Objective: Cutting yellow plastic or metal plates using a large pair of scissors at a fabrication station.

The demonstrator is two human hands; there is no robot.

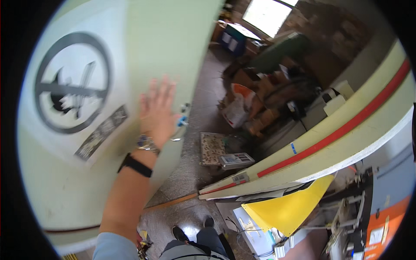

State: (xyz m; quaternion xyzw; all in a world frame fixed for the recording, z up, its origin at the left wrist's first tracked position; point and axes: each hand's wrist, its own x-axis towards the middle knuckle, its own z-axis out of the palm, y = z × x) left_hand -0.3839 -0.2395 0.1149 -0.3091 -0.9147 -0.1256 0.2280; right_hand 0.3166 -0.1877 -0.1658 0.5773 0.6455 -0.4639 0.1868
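Observation:
My left hand (157, 113) lies flat with its fingers spread against a large pale green door (143, 56) and holds nothing. A metal watch and a black band sit on that wrist. Just right of the hand, a bunch of keys with a blue tag (182, 120) hangs at the door's edge. On the door's left part is a white panel with a round black prohibition sign (71, 82) and a small dark label below it. My right hand is not in view.
A long pale green panel with a red stripe (342, 130) runs diagonally across the right, with a yellow triangular sheet (288, 208) under it. Cardboard boxes and bags (255, 104) crowd the floor behind. A patterned mat (211, 148) lies nearby. My shoes (180, 234) show below.

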